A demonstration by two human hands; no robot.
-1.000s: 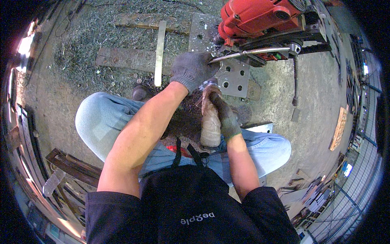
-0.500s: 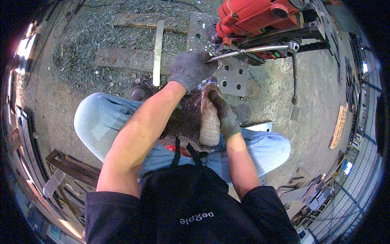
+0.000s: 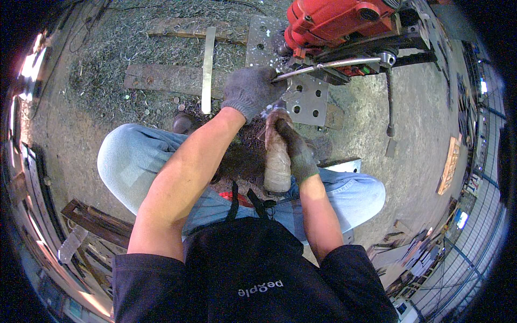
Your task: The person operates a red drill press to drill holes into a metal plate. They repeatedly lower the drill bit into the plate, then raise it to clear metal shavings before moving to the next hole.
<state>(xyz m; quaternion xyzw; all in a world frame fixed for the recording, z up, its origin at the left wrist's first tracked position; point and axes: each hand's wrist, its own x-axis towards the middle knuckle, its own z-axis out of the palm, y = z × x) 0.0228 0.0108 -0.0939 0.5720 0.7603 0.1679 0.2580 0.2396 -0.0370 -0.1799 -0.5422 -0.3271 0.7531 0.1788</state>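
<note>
Left hand: Gloved in grey at the centre of the frame, our left hand point(image 3: 249, 90) looks closed around the near end of a silver lever point(image 3: 336, 64), its fingertips hidden from us.
Right hand: Darker-gloved, our right hand point(image 3: 299, 149) wraps the upper part of a murky, pale bottle point(image 3: 278, 175), partly curled rather than fully clenched, with the thumb side toward the neck.
Bottle: It lies just below the centre of the frame, neck toward the top, base between our jeans-clad knees, its tip beside a drilled steel plate point(image 3: 308, 111).
Bottle's handling: We judge it light, soft-walled and easily squeezed, probably slick from the grime; the upper body, where the hand sits, seems the surest hold.
Lever: It slants from our left hand to a hub point(image 3: 387, 58) at upper right, beside a red drilling machine point(image 3: 339, 26). We take it for stiff, smooth metal, best held near its free end for leverage.
Plate: Stiff and likely heavy, we judge, it lies partly under the machine, round holes showing; its edges could be sharp to grasp.
Floor: Metal shavings point(image 3: 102, 97) litter the upper left, where a pale metal strip point(image 3: 208, 70) lies across wooden boards point(image 3: 172, 78).
</note>
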